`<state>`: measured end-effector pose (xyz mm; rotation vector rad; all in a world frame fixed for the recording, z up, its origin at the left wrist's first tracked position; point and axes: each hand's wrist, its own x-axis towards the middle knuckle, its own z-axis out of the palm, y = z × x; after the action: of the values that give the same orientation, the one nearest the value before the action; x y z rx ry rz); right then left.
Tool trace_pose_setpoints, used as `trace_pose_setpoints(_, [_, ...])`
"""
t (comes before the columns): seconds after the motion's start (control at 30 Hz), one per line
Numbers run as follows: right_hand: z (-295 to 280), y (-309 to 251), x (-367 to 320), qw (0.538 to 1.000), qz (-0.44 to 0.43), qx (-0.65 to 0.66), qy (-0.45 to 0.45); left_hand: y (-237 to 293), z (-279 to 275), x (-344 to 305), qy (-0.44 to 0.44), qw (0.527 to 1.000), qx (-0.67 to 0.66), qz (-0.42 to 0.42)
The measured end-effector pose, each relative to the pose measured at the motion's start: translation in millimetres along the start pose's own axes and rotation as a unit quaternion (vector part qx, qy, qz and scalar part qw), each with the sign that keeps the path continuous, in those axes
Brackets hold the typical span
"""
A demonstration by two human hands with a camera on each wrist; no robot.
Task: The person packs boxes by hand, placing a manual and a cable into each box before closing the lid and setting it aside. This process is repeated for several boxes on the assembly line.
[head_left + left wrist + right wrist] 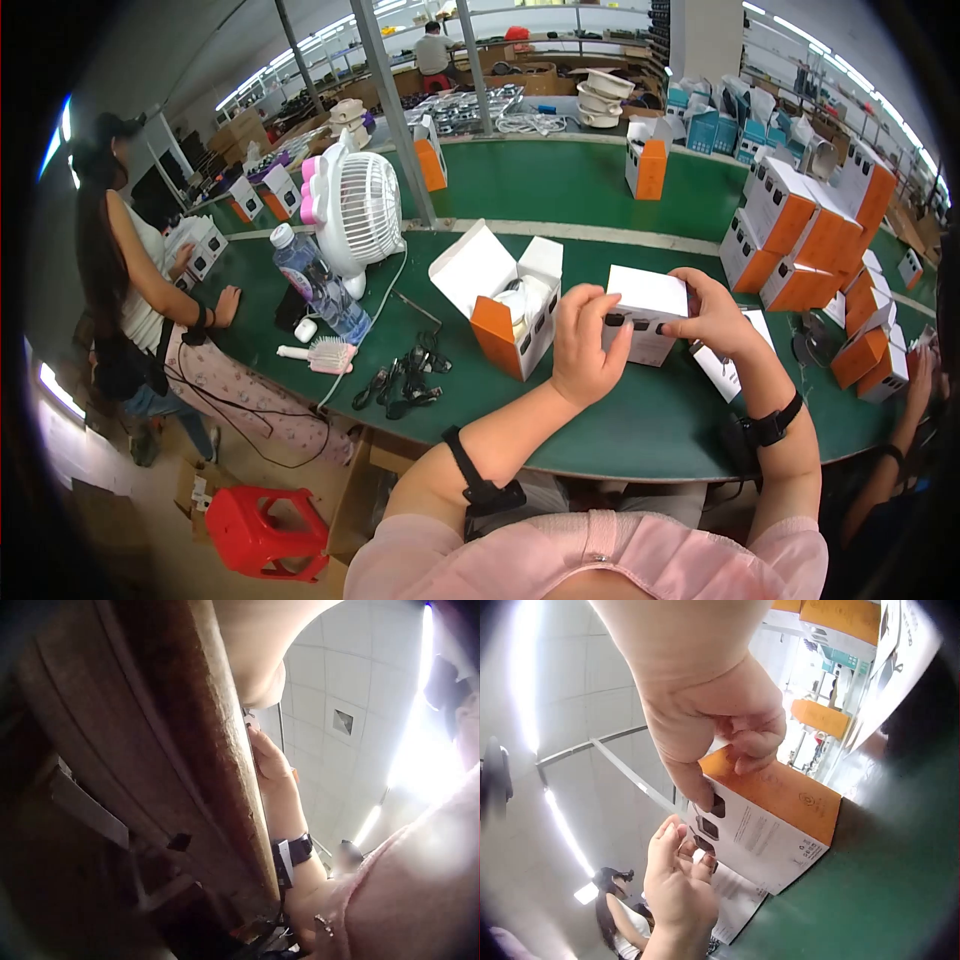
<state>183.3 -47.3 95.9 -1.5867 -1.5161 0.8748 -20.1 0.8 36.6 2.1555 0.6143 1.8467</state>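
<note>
A small white cardboard box with an orange end (648, 312) rests on the green surface (620, 425) in front of the person, its long axis running left to right. The left hand (585, 345) curls its fingers round the left end. The right hand (715, 315) takes the orange right end, where fingers (754, 739) and thumb pinch the top edge. The box lies between both hands, equally near each. An open box of the same kind (505, 305) stands just left of the left hand.
</note>
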Motion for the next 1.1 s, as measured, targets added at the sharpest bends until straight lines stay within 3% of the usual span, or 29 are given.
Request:
trace_pose_setpoints(0.07, [-3.1, -12.0, 10.5, 0.998, 0.044, 0.019, 0.046, 2.1, -3.4, 3.1, -0.04, 0.998, -0.002, 0.055])
trace_pose_setpoints(0.2, [-16.5, 9.3, 66.9, 0.99, 0.004, 0.003, 0.138, 9.7, -4.7, 3.3, -0.141, 0.988, -0.048, 0.043])
trace_pose_setpoints(0.37, [-23.3, 36.1, 143.9, 0.964, 0.028, -0.06, 0.258, 16.6, -17.1, 16.0, -0.092, 0.985, -0.018, 0.147])
trace_pose_setpoints(0.53, [-28.5, 50.1, 188.0, 0.962, 0.078, -0.029, 0.259, 23.8, -41.5, 30.6, -0.006, 0.982, 0.016, 0.186])
trace_pose_setpoints(0.6, [-20.0, 66.7, 193.8, 0.949, -0.072, 0.104, 0.29, 25.0, -53.4, 37.5, 0.015, 0.984, 0.055, 0.171])
trace_pose_setpoints(0.67, [-5.9, 53.0, 173.3, 0.965, -0.032, 0.056, 0.255, 21.4, -64.0, 46.9, 0.034, 0.981, 0.09, 0.169])
trace_pose_setpoints(0.73, [4.8, 53.3, 159.3, 0.985, 0.005, -0.029, 0.17, 17.3, -76.0, 57.2, 0.072, 0.973, 0.201, 0.083])
trace_pose_setpoints(0.8, [16.0, 26.4, 113.1, 0.994, -0.023, -0.097, 0.044, 9.8, -91.6, 65.8, 0.019, 0.967, 0.249, -0.041])
trace_pose_setpoints(0.87, [21.7, 14.8, 71.4, 0.971, -0.136, -0.197, -0.01, 2.6, -105.7, 67.2, -0.036, 0.95, 0.264, -0.165])
trace_pose_setpoints(0.9, [24.6, 5.3, 50.0, 0.955, -0.184, -0.23, 0.012, -1.6, -110.1, 66.3, -0.048, 0.94, 0.283, -0.184])
trace_pose_setpoints(0.93, [19.1, -2.8, 33.0, 0.958, -0.171, -0.228, 0.021, 1.5, -111.8, 67.6, -0.061, 0.93, 0.279, -0.23])
trace_pose_setpoints(1.0, [6.7, -9.0, 4.4, 0.966, -0.105, -0.236, 0.012, 0.5, -110.0, 67.9, -0.123, 0.917, 0.258, -0.277])
trace_pose_setpoints(1.03, [-2.8, -0.7, -5.6, 0.973, -0.091, -0.203, 0.054, -4.2, -104.3, 63.7, -0.124, 0.929, 0.252, -0.241])
trace_pose_setpoints(1.07, [-11.5, -1.5, -17.3, 0.987, -0.017, -0.132, 0.086, -4.0, -100.4, 63.6, -0.142, 0.929, 0.243, -0.24])
trace_pose_setpoints(1.1, [-20.6, 2.7, -27.0, 0.98, -0.003, -0.161, 0.116, -3.1, -97.9, 64.2, -0.144, 0.929, 0.24, -0.24])
